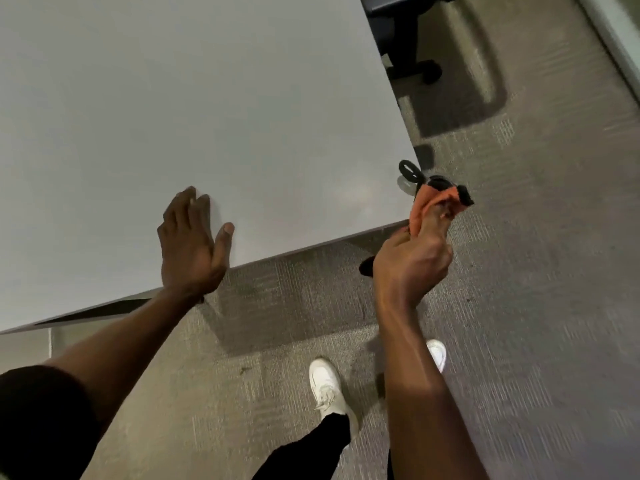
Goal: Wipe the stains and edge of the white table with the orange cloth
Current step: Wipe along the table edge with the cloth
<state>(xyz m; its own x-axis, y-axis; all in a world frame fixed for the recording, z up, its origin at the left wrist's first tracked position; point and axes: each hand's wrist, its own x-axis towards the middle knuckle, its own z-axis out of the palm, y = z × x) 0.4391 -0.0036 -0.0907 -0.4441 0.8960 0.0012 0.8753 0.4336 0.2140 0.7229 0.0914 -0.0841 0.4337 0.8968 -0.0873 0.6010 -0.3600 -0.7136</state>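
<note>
The white table point(173, 116) fills the upper left of the head view, and its near corner points to the right. My left hand point(194, 244) lies flat and open on the tabletop, close to the front edge. My right hand point(412, 261) is raised just off the table's corner, closed around the bunched orange cloth point(429, 206). A black object point(440, 183) with a loop strap sticks out above the cloth, in the same grip or right behind it; I cannot tell which.
Grey carpet point(519, 271) surrounds the table. A dark office chair base point(408, 46) stands at the upper right beside the table's far edge. My white shoes point(327, 386) are on the carpet below the table's front edge.
</note>
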